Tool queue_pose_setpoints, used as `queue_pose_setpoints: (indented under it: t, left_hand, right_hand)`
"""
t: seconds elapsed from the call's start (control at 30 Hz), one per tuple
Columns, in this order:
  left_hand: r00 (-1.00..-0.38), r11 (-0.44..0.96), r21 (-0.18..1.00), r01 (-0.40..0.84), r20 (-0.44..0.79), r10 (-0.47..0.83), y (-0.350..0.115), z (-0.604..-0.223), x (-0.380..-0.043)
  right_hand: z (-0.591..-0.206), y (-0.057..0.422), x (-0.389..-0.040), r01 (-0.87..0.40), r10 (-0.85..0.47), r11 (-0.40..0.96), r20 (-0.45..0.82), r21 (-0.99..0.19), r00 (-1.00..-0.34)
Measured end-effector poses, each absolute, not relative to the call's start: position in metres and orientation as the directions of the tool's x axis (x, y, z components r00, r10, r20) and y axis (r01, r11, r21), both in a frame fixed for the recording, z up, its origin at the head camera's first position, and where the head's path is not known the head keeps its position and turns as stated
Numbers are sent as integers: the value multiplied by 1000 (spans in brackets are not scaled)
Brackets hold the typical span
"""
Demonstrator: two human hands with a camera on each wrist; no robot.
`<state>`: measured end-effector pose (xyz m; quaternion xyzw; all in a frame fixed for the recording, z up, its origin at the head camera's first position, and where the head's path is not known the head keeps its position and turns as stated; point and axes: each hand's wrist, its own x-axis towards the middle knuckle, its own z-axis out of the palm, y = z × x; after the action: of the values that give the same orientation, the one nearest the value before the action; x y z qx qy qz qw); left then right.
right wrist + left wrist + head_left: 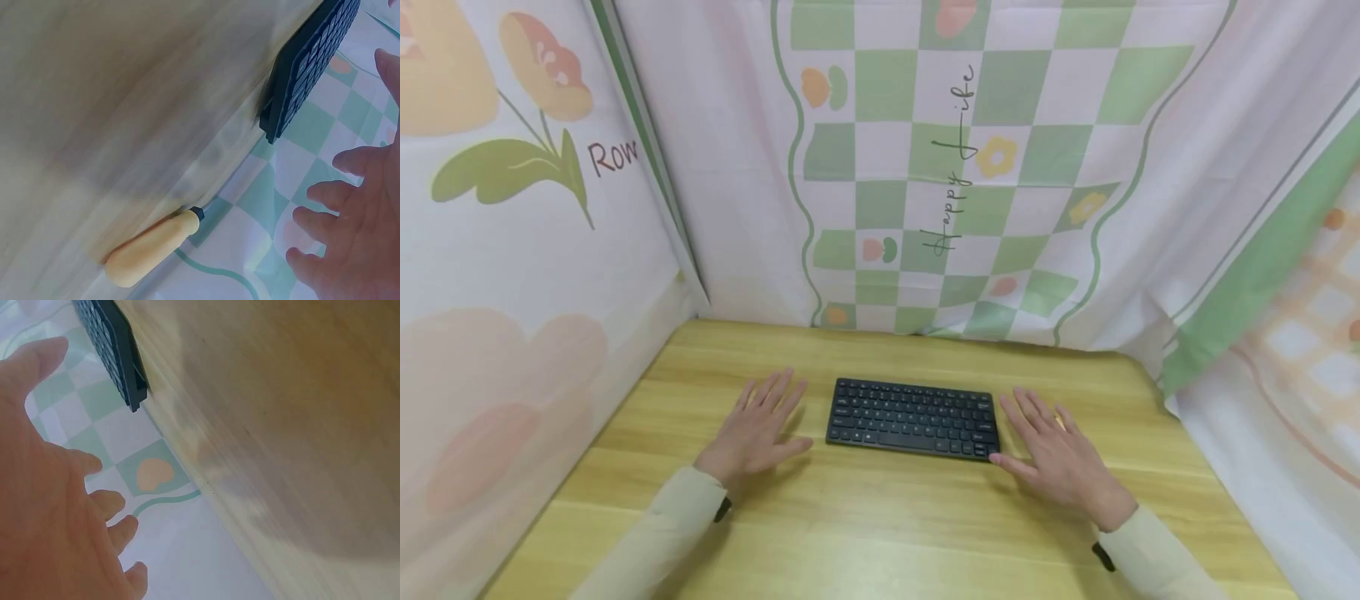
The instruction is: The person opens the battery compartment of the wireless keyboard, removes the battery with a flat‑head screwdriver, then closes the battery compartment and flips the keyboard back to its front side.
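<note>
A black compact keyboard lies on the wooden table. To its left my left hand hovers low, fingers straight and spread, thumb pointing at the keyboard's side. Off the right end is my right hand, also spread, its thumb tip overlapping the keyboard's front right corner in the head view. Both hands hold nothing. The right wrist view shows a pale wooden handle with a short black tip lying on the table near the right hand; in the head view that hand mostly hides it.
The wooden tabletop extends around the keyboard. Behind it hangs a white cloth with green checks. More printed cloth stands on the left and a green-edged curtain on the right.
</note>
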<state>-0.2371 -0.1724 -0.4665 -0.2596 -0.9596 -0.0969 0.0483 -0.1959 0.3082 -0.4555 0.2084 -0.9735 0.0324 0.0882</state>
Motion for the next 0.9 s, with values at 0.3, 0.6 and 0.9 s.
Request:
queue_pose_setpoints:
  t: [0.3,0.6,0.9]
  left_hand:
    - [-810,778,248,577,57,583,-175,-463,-248]
    - [-740,653,496,572,-31,672,-168,-464,-272]
    - [-730,602,615,510,-60,680,-152,-477,-290]
  right_hand:
    - [-453,318,-210,-497,-482,866,175,-50,-858]
    - [-444,327,-231,-518,-514,817,86,-253,-853]
    - [-448,329,-253,-492,-530,788,-1,-370,-848]
